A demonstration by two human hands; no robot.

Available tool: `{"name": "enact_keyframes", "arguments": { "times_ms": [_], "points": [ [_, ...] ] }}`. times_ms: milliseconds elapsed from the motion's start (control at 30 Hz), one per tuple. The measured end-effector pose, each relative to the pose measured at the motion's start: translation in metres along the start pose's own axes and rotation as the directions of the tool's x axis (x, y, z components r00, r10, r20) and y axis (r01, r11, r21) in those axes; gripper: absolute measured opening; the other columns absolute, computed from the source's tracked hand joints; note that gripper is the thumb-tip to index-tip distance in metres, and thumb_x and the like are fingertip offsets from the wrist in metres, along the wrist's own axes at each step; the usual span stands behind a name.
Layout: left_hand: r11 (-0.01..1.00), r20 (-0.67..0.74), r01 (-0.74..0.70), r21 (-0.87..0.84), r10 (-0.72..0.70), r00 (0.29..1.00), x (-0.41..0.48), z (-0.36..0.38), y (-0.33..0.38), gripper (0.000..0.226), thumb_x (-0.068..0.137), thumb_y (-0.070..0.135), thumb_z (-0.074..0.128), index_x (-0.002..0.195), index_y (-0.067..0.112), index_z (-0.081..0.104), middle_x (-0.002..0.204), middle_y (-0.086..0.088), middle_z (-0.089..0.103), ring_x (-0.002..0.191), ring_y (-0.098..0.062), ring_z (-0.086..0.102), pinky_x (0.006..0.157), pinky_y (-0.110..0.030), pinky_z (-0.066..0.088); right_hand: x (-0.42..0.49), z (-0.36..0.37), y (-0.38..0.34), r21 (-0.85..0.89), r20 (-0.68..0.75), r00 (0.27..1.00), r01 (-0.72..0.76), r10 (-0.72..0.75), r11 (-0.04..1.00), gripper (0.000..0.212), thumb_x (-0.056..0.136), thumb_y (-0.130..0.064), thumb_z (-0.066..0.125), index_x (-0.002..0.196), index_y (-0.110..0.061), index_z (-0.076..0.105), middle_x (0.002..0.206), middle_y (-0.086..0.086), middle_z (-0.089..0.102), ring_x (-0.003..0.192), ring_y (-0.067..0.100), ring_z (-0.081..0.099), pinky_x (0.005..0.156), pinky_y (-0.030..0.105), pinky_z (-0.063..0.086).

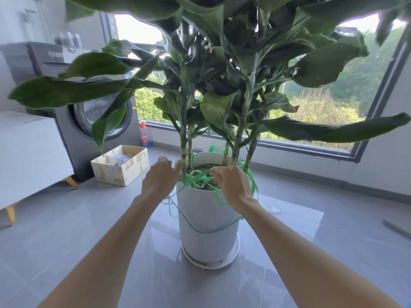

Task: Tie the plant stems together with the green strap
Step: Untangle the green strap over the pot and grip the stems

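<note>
- The green strap (195, 179) lies in a loose tangle of loops on the soil at the top of the pot, between the two hands.
- More of the strap runs behind the right wrist, and one long strand hangs in a curve down the front of the pot, below both hands.
- The right hand (232, 185) is at the near right rim of the pot, its fingers curled and pinching a strand of the strap.
- The left hand (160, 178) is just left of the pot rim, its fingers spread and straight, gripping nothing. Its fingertips are blurred and reach towards the nearest stems.
- The plant stems (183, 150) rise upright from the soil just beyond the hands. Two stand close together by the left hand, and three more stand behind the right hand.
- No strap is round the stems.
- Broad dark leaves (66, 91) spread out above both hands.
- The white ribbed pot (206, 221) stands below the hands on a white saucer (211, 263), on the grey tiled floor (89, 218).
- A cardboard box (121, 166) sits on the floor to the left of the left hand.
- A grey washing machine (73, 130) stands behind the box, and a red-capped bottle (143, 134) stands by the window (322, 107).
- A white cabinet (29, 147) stands at the far left.
</note>
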State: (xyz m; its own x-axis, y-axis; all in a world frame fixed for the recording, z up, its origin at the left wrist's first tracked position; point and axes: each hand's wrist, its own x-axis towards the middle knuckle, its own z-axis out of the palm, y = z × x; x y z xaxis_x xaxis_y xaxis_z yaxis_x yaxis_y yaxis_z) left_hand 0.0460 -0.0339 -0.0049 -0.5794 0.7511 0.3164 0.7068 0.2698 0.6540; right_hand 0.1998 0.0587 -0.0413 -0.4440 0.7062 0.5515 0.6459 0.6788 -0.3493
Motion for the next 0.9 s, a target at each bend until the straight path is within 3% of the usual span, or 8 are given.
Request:
{"name": "enact_keyframes", "arguments": {
  "times_ms": [133,267,400,533,633,733,833,900],
  "points": [
    [0.992,0.277,0.049,-0.12,-0.014,0.961,0.0,0.009,-0.005,0.045,0.086,0.055,0.052,0.071,0.016,0.035,0.09,-0.012,0.066,0.059,-0.013,0.039,0.055,-0.026,0.032,0.004,-0.01,-0.004,0.148,0.052,0.998,-0.027,0.02,0.989,0.031,0.097,-0.023,0.05,0.079,-0.003,0.065,0.059,0.013,0.062,0.054,0.027,0.063,0.05,0.037,0.049],
    [0.958,0.378,0.074,-0.278,0.038,0.925,-0.01,0.002,0.008,0.051,0.079,0.048,0.065,0.066,0.016,0.028,0.071,-0.008,0.049,0.054,-0.011,0.026,0.049,-0.02,0.025,-0.003,-0.017,0.004,0.183,0.154,0.985,-0.102,0.074,0.978,0.031,0.096,-0.022,0.052,0.087,0.003,0.067,0.063,0.019,0.065,0.035,0.007,0.056,0.046,0.032,0.049],
    [0.968,0.41,0.072,-0.241,0.035,0.911,-0.017,0.003,0.018,0.044,0.078,0.032,0.074,0.069,0.015,0.034,0.068,0.0,0.041,0.056,-0.009,0.032,0.05,-0.017,0.026,-0.003,-0.028,0.002,0.302,0.175,0.981,-0.136,0.086,0.944,0.027,0.095,-0.021,0.055,0.086,-0.002,0.072,0.064,0.017,0.066,0.033,0.007,0.055,0.042,0.03,0.051],
    [0.953,0.315,0.078,-0.293,0.019,0.949,-0.014,0.007,0.015,0.042,0.083,0.021,0.069,0.068,0.016,0.031,0.077,-0.007,0.04,0.064,-0.016,0.034,0.054,-0.023,0.027,-0.004,-0.031,0.011,0.246,0.192,0.979,-0.11,0.062,0.963,0.022,0.094,-0.028,0.056,0.087,-0.016,0.073,0.06,-0.001,0.065,0.042,0.015,0.06,0.051,0.038,0.056],
    [0.963,0.111,0.098,-0.25,-0.072,0.991,-0.006,0.012,0.009,0.033,0.088,0.017,0.062,0.071,0.015,0.034,0.072,-0.003,0.043,0.074,-0.022,0.042,0.061,-0.028,0.031,-0.009,-0.031,0.019,0.017,0.294,0.953,-0.087,0.078,0.996,0.029,0.093,-0.041,0.053,0.084,-0.02,0.071,0.063,-0.006,0.065,0.056,0.014,0.061,0.059,0.029,0.05],
    [0.956,-0.118,0.212,-0.202,-0.239,0.964,-0.001,0.011,0.0,0.012,0.093,0.016,0.054,0.092,0.007,0.046,0.086,-0.009,0.052,0.082,-0.027,0.048,0.067,-0.031,0.033,-0.018,-0.032,0.028,-0.143,0.364,0.926,-0.051,0.101,0.988,0.04,0.096,-0.042,0.047,0.076,-0.015,0.067,0.064,-0.007,0.057,0.066,0.016,0.057,0.063,0.029,0.043],
    [0.91,-0.198,0.333,-0.246,-0.383,0.902,0.001,0.007,-0.012,0.022,0.094,0.014,0.05,0.11,-0.001,0.049,0.099,-0.017,0.055,0.085,-0.029,0.049,0.064,-0.032,0.032,-0.024,-0.03,0.04,-0.197,0.453,0.866,-0.136,0.213,0.971,0.048,0.098,-0.044,0.041,0.063,-0.016,0.057,0.058,-0.005,0.052,0.056,0.017,0.054,0.058,0.027,0.04],
    [0.9,-0.169,0.379,-0.214,-0.417,0.893,0.001,0.008,-0.02,0.028,0.093,0.017,0.053,0.112,-0.002,0.049,0.104,-0.018,0.057,0.091,-0.033,0.053,0.064,-0.032,0.033,-0.024,-0.027,0.042,-0.088,0.572,0.772,-0.279,0.277,0.956,0.052,0.099,-0.043,0.038,0.06,-0.013,0.05,0.051,-0.001,0.048,0.04,0.015,0.049,0.048,0.023,0.041]
  ]
}}
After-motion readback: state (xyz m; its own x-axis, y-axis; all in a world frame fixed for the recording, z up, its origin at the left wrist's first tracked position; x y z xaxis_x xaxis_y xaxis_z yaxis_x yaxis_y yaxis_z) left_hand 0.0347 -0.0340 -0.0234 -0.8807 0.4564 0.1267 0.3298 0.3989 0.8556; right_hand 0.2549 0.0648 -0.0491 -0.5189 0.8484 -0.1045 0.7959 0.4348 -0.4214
